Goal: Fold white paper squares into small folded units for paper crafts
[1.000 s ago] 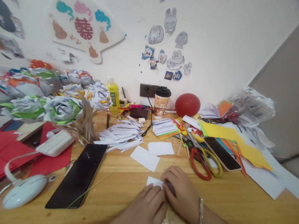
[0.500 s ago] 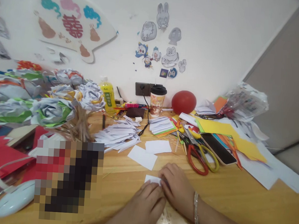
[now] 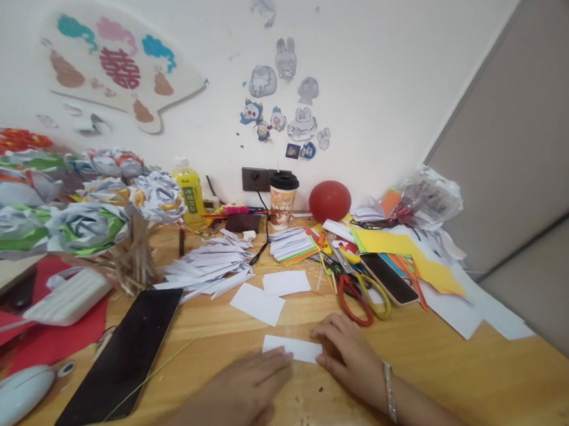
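Observation:
A narrow white strip of paper (image 3: 300,349), apparently folded, lies on the wooden table between my hands. My left hand (image 3: 242,387) rests with its fingers stretched flat on the strip's left part, slightly blurred. At the strip's right end, my right hand (image 3: 353,358) holds it, its thumb on the end and curved fingers by the upper edge. A bracelet circles the right wrist. Just beyond are two white paper rectangles (image 3: 256,303), one partly over the other. Farther back sits a stack of cut paper (image 3: 292,244) beside a spread of folded white strips (image 3: 209,263).
Red-handled scissors (image 3: 353,301) and a phone (image 3: 390,278) lie to the right. A large black phone (image 3: 124,357), white mouse (image 3: 13,395) and paper flowers (image 3: 88,227) occupy the left. Along the wall stand a lidded cup (image 3: 282,203), bottle (image 3: 189,191) and red balloon (image 3: 330,201).
My hands have moved apart, the left one toward the left, showing more of the paper strip. The view has shifted, so the background sits farther left and lower.

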A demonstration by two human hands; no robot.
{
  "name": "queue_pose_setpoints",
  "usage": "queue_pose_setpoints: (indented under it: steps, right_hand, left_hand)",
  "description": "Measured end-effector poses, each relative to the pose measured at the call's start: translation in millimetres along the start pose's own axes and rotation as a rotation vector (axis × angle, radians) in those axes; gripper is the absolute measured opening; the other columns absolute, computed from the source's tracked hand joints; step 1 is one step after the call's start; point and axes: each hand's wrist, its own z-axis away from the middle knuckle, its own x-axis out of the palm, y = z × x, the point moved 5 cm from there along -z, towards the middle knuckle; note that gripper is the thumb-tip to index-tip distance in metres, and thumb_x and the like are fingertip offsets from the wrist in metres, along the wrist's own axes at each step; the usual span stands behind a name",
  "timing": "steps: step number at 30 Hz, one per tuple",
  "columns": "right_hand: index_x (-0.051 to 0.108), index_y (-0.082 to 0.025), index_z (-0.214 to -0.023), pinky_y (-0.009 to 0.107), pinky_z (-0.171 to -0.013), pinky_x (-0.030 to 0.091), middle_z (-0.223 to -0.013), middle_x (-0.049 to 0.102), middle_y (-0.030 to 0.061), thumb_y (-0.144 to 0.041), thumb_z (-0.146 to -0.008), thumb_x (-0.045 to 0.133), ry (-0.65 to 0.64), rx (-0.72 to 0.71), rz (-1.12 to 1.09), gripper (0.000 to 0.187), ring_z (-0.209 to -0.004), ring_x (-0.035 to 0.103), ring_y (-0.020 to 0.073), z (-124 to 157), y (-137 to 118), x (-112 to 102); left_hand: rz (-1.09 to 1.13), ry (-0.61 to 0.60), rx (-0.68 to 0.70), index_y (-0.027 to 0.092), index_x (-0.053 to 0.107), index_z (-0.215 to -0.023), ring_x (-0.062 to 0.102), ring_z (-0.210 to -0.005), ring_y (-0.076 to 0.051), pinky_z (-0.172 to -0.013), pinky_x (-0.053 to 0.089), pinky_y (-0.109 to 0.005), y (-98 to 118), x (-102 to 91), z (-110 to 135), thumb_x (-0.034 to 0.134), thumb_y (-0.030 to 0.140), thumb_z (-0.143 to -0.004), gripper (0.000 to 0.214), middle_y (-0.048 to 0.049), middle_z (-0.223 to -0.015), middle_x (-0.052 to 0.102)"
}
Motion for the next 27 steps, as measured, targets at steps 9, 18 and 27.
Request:
queue_pose_setpoints:
  steps: [9, 18, 27]
  right_hand:
    - [0.057, -0.02, -0.085, 0.031, -0.078, 0.035, -0.09, 0.054, 0.0015, -0.007, -0.071, 0.06, 0.006, 0.064, -0.064, 0.02, -0.088, 0.047, 0.0183, -4.2, -5.6, 0.7]
    - [0.049, -0.018, -0.062, 0.027, -0.068, 0.035, -0.072, 0.052, -0.0004, -0.005, -0.067, 0.06, 0.154, 0.064, -0.07, 0.017, -0.074, 0.046, 0.0161, -35.9, -39.4, 21.0]
    - [0.063, -0.02, -0.085, 0.03, -0.08, 0.042, -0.089, 0.063, 0.0032, -0.018, -0.077, 0.06, -0.004, -0.404, -0.244, 0.01, -0.087, 0.056, 0.0166, -42.8, -53.5, 5.0]
  left_hand:
    - [-0.134, -0.075, -0.159, 0.028, 0.058, -0.114, 0.059, -0.103, -0.023, -0.092, 0.044, -0.039, -23.2, -25.6, 6.6, 0.046, 0.021, -0.087, 0.031, -0.0032, -0.114, 0.064]
    - [-0.684, 0.55, -0.106, 0.02, 0.051, -0.118, 0.046, -0.115, -0.03, -0.09, 0.038, -0.044, -12.3, -20.1, -10.8, 0.037, 0.013, -0.09, 0.032, -0.0148, -0.121, 0.054]
    - [-0.466, 0.419, 0.032, 0.017, 0.054, -0.077, 0.049, -0.067, -0.017, -0.061, 0.039, -0.028, -17.6, -19.0, -13.2, 0.039, 0.015, -0.093, 0.023, -0.0021, -0.072, 0.058]
